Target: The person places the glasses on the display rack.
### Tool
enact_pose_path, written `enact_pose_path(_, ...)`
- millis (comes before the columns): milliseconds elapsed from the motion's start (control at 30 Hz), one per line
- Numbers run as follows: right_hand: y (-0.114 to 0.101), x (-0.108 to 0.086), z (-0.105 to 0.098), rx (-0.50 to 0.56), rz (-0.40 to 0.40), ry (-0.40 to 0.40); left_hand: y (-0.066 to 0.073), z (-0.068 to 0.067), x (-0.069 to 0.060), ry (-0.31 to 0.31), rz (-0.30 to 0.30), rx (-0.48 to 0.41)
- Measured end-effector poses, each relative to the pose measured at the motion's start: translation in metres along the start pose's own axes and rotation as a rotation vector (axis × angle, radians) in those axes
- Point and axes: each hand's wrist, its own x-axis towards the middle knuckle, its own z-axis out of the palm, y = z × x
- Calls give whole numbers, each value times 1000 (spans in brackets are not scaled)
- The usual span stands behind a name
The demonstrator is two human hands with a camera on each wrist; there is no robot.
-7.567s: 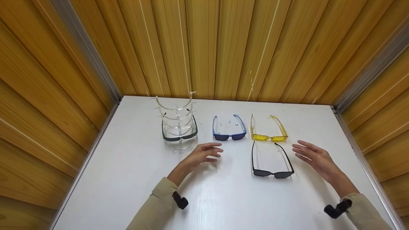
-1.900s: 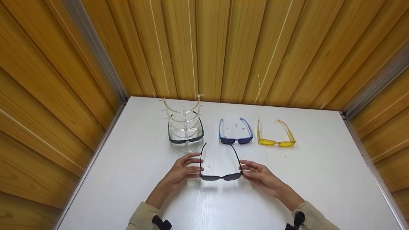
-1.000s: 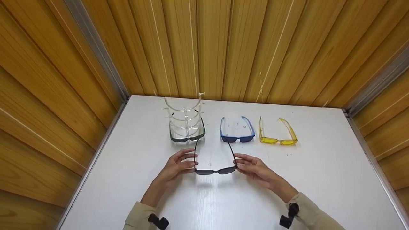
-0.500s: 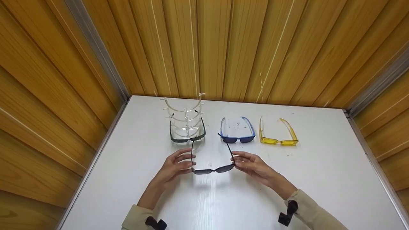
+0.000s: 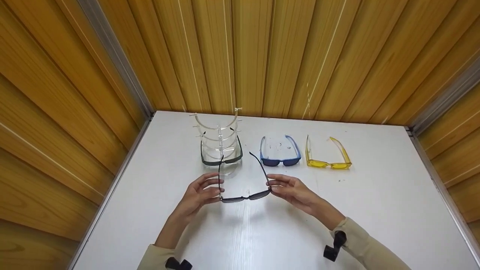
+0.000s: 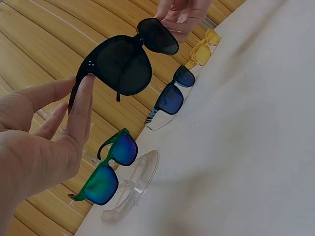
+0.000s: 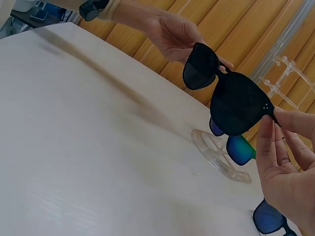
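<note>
Black sunglasses point(image 5: 245, 197) are held up off the table with both arms unfolded and pointing away from the person. My left hand point(image 5: 200, 195) pinches the left temple near its hinge. On the other side, my right hand point(image 5: 296, 193) pinches the right temple close to the lens corner. Behind them stands a clear tiered display rack point(image 5: 220, 138), with green-framed sunglasses point(image 6: 110, 169) seated on its lowest visible tier. The black temple tips overlap the rack's front in the head view. The wrist views show thumb and fingers on each side of the frame.
Blue sunglasses point(image 5: 280, 162) and yellow sunglasses point(image 5: 329, 165) lie unfolded right of the rack on the white table point(image 5: 240, 240). Wood-patterned panels point(image 5: 247, 56) enclose the back and sides. Small specks lie near the blue pair.
The black sunglasses lay before the yellow pair at first, with both hands apart from them. Both hands took hold, brought them left and raised them, and now bring them nearer the rack, slightly tilted.
</note>
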Motion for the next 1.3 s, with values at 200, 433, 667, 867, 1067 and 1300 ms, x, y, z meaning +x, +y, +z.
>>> enact_pose_path(200,-4,5,5,4,-12,-21,5,-4,-2,1,27,-11)
enact_pose_path(433,-8,11,11,8,0,11,4,-8,-4,23,35,0)
enact_pose_path(667,-11,17,16,-6,0,10,4,-12,-6,54,35,-50)
enact_pose_path(867,-13,27,22,7,7,32,9,-20,-2,79,38,-59)
enact_pose_path(1067,-14,38,26,43,-10,45,12,-27,4,131,37,-25)
enact_pose_path(1300,-14,48,31,46,-43,53,17,-29,7,202,30,-43)
